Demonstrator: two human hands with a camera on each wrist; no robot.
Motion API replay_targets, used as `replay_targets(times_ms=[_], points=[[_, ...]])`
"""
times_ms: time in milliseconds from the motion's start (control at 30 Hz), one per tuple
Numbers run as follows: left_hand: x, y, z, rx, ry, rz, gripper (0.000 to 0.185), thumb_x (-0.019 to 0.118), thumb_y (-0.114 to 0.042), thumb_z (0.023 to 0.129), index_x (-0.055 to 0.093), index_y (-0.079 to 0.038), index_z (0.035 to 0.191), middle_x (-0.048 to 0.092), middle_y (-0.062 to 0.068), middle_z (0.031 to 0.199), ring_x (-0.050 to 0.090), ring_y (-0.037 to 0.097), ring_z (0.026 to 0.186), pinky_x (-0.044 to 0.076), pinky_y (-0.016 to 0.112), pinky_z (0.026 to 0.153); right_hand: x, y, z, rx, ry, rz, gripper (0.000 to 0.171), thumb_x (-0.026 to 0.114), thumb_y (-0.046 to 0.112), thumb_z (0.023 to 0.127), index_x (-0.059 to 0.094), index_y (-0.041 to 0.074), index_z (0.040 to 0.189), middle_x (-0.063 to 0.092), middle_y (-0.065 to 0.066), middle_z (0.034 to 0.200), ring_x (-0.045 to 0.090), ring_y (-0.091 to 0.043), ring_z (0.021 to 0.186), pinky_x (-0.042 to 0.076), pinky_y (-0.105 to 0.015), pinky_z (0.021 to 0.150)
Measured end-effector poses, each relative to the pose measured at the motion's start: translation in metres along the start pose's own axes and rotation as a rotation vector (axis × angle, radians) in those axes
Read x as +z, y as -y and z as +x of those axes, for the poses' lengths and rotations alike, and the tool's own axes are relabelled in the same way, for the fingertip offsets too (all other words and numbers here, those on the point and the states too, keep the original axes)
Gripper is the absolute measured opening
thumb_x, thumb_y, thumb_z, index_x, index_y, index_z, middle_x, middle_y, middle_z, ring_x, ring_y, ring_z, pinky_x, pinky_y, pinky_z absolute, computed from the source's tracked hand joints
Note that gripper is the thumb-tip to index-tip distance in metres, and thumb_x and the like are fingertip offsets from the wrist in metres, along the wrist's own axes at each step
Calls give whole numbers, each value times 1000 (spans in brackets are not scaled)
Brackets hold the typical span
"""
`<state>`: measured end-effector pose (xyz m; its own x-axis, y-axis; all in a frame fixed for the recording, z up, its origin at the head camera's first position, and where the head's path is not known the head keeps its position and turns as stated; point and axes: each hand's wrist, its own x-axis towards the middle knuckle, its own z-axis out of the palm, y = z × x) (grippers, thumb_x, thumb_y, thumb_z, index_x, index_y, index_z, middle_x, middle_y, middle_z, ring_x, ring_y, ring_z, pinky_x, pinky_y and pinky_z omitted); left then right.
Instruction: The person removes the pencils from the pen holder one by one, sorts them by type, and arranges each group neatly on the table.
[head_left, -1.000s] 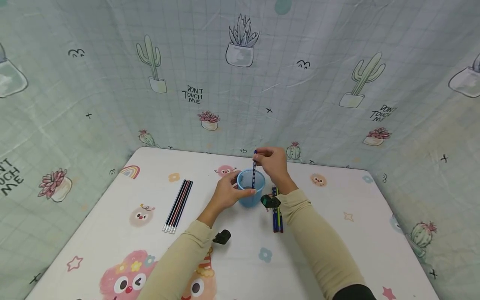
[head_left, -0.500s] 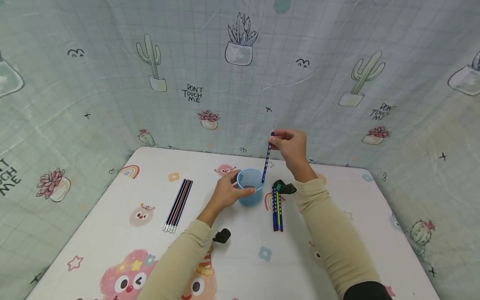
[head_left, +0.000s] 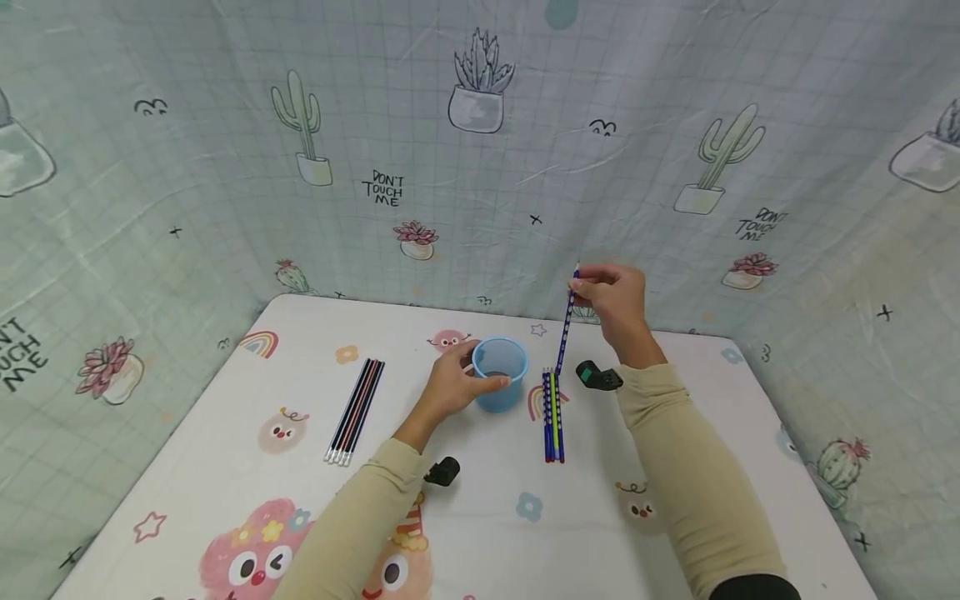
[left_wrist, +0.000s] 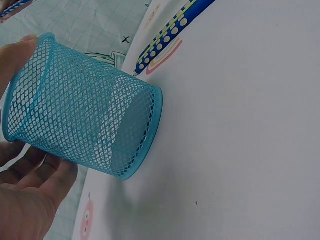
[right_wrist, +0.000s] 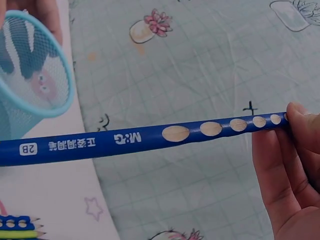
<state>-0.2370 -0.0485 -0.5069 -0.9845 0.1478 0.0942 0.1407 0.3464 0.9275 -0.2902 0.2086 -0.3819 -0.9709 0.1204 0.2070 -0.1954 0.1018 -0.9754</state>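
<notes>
My left hand (head_left: 450, 388) grips a light blue mesh pencil cup (head_left: 499, 393) around its rim and side. In the left wrist view the mesh cup (left_wrist: 85, 105) stands upright on the table, no pencils showing inside. My right hand (head_left: 618, 310) pinches a blue pencil (head_left: 566, 333) near its sharpened end, tip up. Oval grip holes run along this blue pencil (right_wrist: 150, 137) in the right wrist view. Its lower end hangs by the tips of a row of blue and yellow-green pencils (head_left: 553, 421) lying right of the cup.
A row of dark striped pencils (head_left: 355, 412) with white ends lies left of the cup. The white table (head_left: 480, 533) has printed cartoon figures. A cactus-print cloth (head_left: 480, 200) hangs behind it. Each wrist carries a small black device (head_left: 598, 376).
My right hand has lifted the blue pencil from inside the cup, up and to the right, over the blue row. My left hand still holds the cup in place.
</notes>
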Motion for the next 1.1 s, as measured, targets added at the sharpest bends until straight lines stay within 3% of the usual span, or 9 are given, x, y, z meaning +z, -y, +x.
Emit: replay_targets(times_ms=[167,367,700,1100], points=[[-1,0,0,1,-3,0,84,91,-35,81,52,-8,151,58,12,152,53,35,145,47,49,117,-5,-11,-2,75,26,-54,28,73,1,95,68,-10,120,70,4,89,72,-6,75,63,-20,73],[-2,-1,1,5,0,-4,84,90,-34,82,51,-7,151,57,13,152,52,36,146,47,49,117,-10,-22,-6,150,60,-104,34,71,2,97,65,-11,128,65,-5,105,70,-6,79,63,-20,75],[-2,-1,2,0,-5,13,83,90,-34,82,52,-8,151,57,12,152,52,36,146,47,50,117,-15,-48,-10,268,55,-131,35,71,5,97,64,-9,128,64,-8,108,68,-10,80,63,-22,74],[2,3,2,-1,2,17,88,91,-38,81,49,-9,153,55,11,154,51,34,147,47,48,117,-20,-84,-20,368,110,-162,35,69,5,97,64,-8,129,67,-13,114,68,-12,84,63,-21,72]])
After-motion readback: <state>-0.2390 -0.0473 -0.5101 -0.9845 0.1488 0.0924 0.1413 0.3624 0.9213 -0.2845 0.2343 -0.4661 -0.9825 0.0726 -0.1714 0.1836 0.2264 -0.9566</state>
